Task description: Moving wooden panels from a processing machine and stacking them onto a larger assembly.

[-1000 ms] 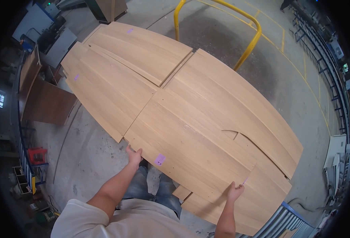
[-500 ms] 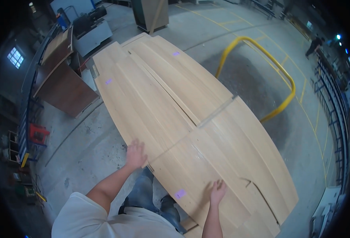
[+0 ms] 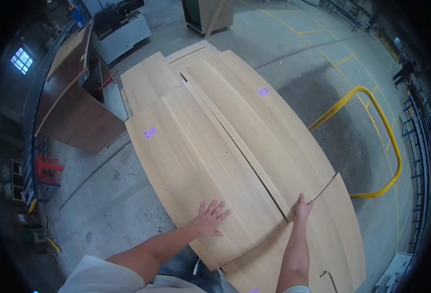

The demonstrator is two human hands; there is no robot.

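Note:
Long pale wooden panels lie in a layered stack in front of me. My left hand (image 3: 211,220) is open, its fingers spread flat on the near part of the left panel (image 3: 191,161). My right hand (image 3: 303,207) is at the near edge of the right panel (image 3: 269,132), thumb on top and the other fingers curled at the edge, partly hidden. A narrow dark gap runs lengthwise between these two panels. Their near ends border another panel (image 3: 340,229), which has a dark curved slot. Small purple labels mark the left panel and the right panel.
A yellow tubular handle (image 3: 396,146) rises to the right of the stack. Dark brown furniture boards (image 3: 79,122) stand at the left, near a grey machine (image 3: 122,39). A tall cabinet (image 3: 208,14) is at the far end. Someone (image 3: 403,68) is far off at the right.
The upper panels have slid toward me, baring more of the panel beneath at the far left. My left hand has moved right onto the panel; my right hand has reached forward to the seam.

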